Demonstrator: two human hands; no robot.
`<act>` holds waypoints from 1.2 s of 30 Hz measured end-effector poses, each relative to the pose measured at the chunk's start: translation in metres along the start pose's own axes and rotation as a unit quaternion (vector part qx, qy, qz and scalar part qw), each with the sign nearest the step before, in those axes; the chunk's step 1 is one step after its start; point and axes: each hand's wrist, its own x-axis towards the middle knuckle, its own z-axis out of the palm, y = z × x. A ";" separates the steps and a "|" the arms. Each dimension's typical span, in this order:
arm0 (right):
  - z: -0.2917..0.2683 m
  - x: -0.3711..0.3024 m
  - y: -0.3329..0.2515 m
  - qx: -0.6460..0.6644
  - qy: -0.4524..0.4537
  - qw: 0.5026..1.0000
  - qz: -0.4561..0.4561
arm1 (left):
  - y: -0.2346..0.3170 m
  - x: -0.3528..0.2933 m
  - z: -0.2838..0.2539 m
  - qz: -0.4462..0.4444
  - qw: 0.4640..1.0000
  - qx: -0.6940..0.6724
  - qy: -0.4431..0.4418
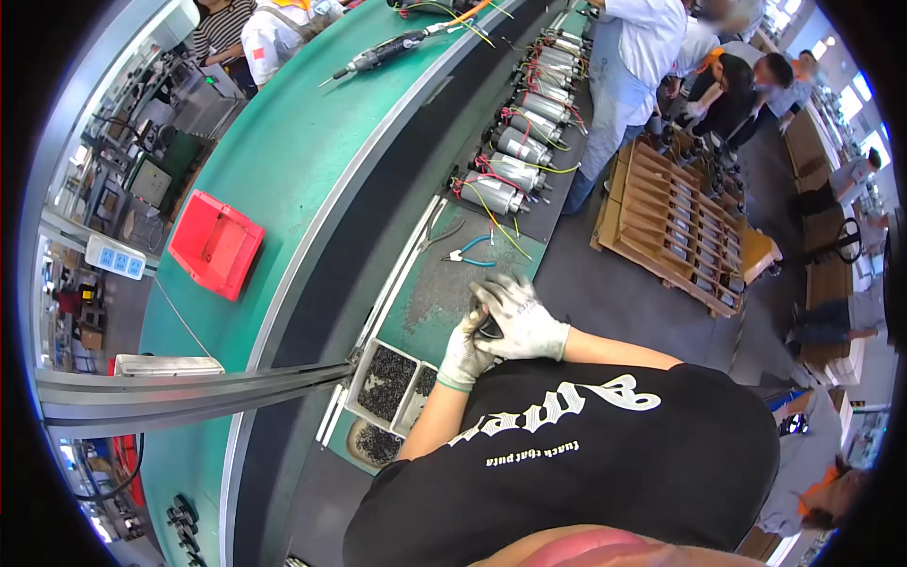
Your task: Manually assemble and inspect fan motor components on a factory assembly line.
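Observation:
Both my hands wear white work gloves and meet over the green bench top [416, 317]. My left hand [461, 357] is closed round a small dark part [489, 329], mostly covered by the gloves, so its exact kind cannot be told. Across it from the right lies my right hand [521, 321], its fingers bent over the same part. Just beyond my hands are blue-handled pliers [470, 253], with a second pair of pliers [441, 231] to their left. Near my left wrist stands a white tray [351, 389] of small black pieces.
A row of silver motors [491, 192] with coloured wires runs away ahead. Left is a curved green conveyor table [255, 180] with a red bin [215, 244] and a power screwdriver [387, 52]. A metal bar [198, 392] crosses to the trays. Right stand a wooden pallet [666, 227] and several people.

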 end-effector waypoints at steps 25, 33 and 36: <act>0.193 -0.144 0.204 0.006 -0.123 0.986 0.116 | 0.311 0.036 0.153 0.474 0.226 0.778 0.345; 0.230 -0.211 0.242 -0.012 -0.205 0.956 0.208 | 0.308 0.046 0.158 0.368 0.150 0.850 0.347; 0.224 -0.205 0.236 -0.057 -0.189 0.968 0.154 | 0.299 0.046 0.172 0.274 0.090 0.895 0.340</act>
